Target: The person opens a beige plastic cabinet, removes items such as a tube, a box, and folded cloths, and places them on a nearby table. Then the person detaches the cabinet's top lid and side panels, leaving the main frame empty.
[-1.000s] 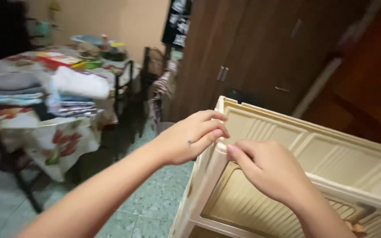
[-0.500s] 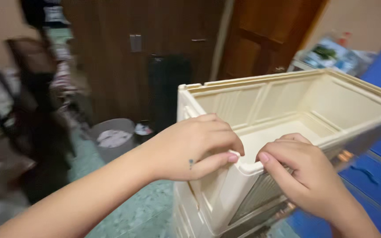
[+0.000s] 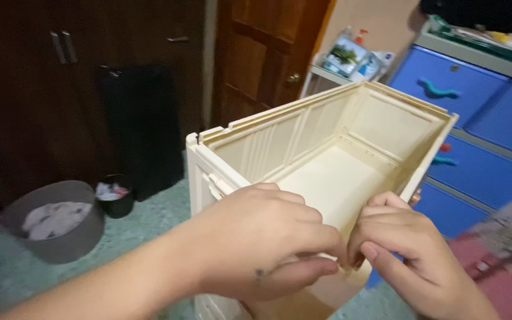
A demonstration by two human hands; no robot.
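A cream plastic drawer cabinet [image 3: 327, 142] with an open, empty top compartment stands in front of me on the floor. My left hand [image 3: 262, 243] grips its near rim, thumb under the edge and fingers curled over the top. My right hand [image 3: 410, 255] pinches the same near rim just to the right, at the front corner. The two hands almost touch. The rim piece under my fingers is hidden.
A blue drawer unit [image 3: 481, 124] stands close on the right. A dark wooden wardrobe [image 3: 60, 71] and a brown door [image 3: 268, 53] are behind. A grey bin [image 3: 60, 225] and a small black bin [image 3: 114, 198] sit on the green tiled floor at left.
The view has swung right, away from the table with folded cloths. Both hands stayed on the cabinet's near rim and have drawn closer together at its front corner.
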